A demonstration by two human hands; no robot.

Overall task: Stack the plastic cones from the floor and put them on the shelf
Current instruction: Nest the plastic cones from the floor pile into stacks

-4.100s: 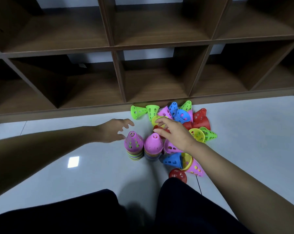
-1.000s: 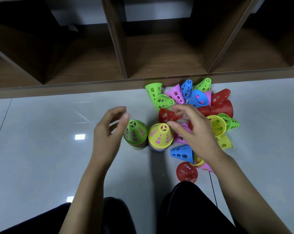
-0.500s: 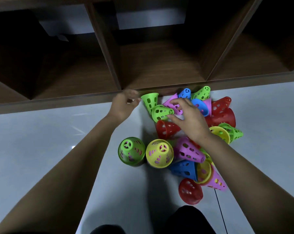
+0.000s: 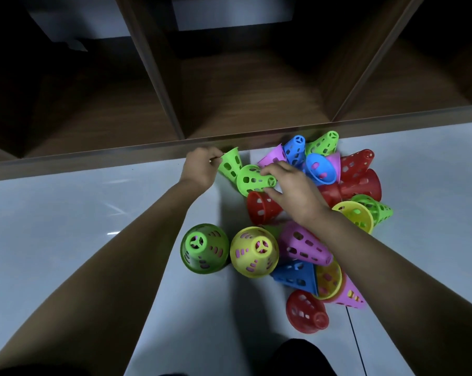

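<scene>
Glossy pale floor meets the dark wooden shelf at 12 o'clock. The left hand pinches the upturned green cone by its rim. The right hand curls round the lying green cone. The green-topped stack and yellow-topped stack stand at 6 o'clock, and the heap of cones lies at 3.

Dim shelf cubbies far off fall nearly black; the glossy floor shows small glare spots left; edges bend, perhaps slightly soft.
</scene>
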